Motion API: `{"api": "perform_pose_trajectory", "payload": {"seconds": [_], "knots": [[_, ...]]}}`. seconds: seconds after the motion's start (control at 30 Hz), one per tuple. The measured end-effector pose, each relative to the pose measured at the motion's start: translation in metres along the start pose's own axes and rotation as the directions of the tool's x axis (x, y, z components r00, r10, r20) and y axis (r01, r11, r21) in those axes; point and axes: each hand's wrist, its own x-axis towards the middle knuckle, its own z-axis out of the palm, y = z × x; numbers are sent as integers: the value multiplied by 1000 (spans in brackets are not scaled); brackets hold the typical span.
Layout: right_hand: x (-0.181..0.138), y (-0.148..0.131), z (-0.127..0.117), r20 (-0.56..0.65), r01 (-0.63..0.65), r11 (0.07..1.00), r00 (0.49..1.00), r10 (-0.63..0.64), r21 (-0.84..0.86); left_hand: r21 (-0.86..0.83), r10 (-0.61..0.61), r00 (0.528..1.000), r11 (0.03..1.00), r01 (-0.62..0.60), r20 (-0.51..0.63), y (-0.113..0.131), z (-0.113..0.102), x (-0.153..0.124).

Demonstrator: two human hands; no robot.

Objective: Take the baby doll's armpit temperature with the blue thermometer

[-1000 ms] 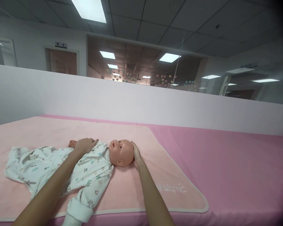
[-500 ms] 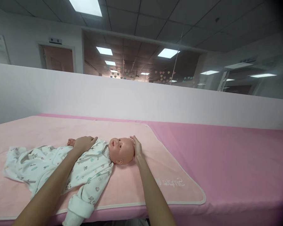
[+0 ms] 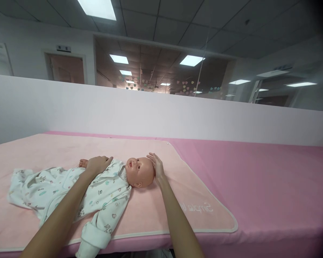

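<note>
A baby doll [image 3: 104,195] in white printed clothes lies on its back, its head [image 3: 141,172] toward the right. My left hand [image 3: 99,165] rests palm down across the doll's chest and far sleeve, its fingers lying over the cloth and partly hidden. Just left of it, the doll's small bare hand [image 3: 83,163] sticks out. At the crown of the head, my right hand [image 3: 157,167] touches the doll with fingers stretched out. The near sleeve [image 3: 95,233], with a folded white cuff, hangs over the front edge.
Beneath the doll is a peach mat [image 3: 148,218] with pale trim and lettering. It lies on a pink sheet [image 3: 271,190] covering the table. A low white partition [image 3: 161,116] runs along the back, with glass above it.
The doll and both hands appear slightly farther right in the picture, as does the mat. My right hand's fingers sit a little higher beside the head. My left hand keeps its place on the chest.
</note>
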Motion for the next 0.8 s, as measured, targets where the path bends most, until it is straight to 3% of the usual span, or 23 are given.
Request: {"api": "perform_pose_trajectory", "payload": {"seconds": [0.17, 0.33, 0.8], "knots": [[-10, -4, 5, 95, 39, 991, 995, -28, -125, -8, -10, 1000, 1000, 10, 1, 0, -2, -1], [-10, -3, 3, 132, 46, 989, 991, -27, -140, -29, -16, 1000, 999, 15, -19, 0, -1, -2], [-9, -2, 1, 89, 35, 993, 996, -25, -115, -12, 0, 1000, 1000, 0, 0, 0, -1, -1]]}}
